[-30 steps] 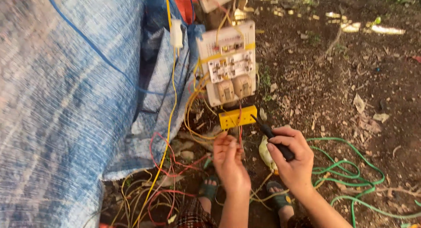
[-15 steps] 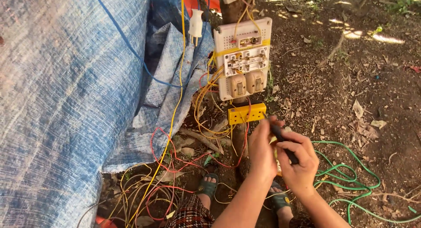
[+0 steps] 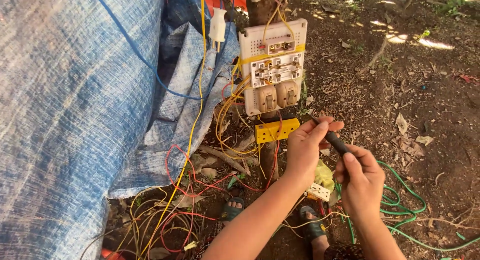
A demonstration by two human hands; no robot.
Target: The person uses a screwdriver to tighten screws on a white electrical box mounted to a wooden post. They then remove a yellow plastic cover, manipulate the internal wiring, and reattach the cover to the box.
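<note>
Both hands meet over a slim dark-handled screwdriver [image 3: 334, 139] just to the right of a wooden post. The left hand [image 3: 307, 147] curls its fingers around the front part of the tool, near its thin metal tip, which points up and left toward the bottom edge of the board. The right hand [image 3: 361, 182] wraps the rear of the black handle, thumb laid along the top, so each hand is closed on the tool and the two are nearly touching.

Fixed to the post [image 3: 267, 157] is a white perforated plastic electrical board [image 3: 272, 65] carrying an open terminal block, a switch plate with exposed screws and two beige rocker switches, bound across with yellow wire. Just below it, beside the left hand's knuckles, sits a small yellow plastic junction box [image 3: 276, 130]. Yellow and red thin wires [image 3: 200, 180] loop down from the board and tangle over the dirt. A white two-pin plug [image 3: 218, 27] hangs from a cable at the top. A faded blue woven tarpaulin [image 3: 75, 115] fills the left side. A green coiled hose-like cable [image 3: 405, 207] lies on the leaf-littered soil to the right, and a white socket strip [image 3: 318, 191] rests under the forearms, near a sandalled foot [image 3: 233, 208]
</note>
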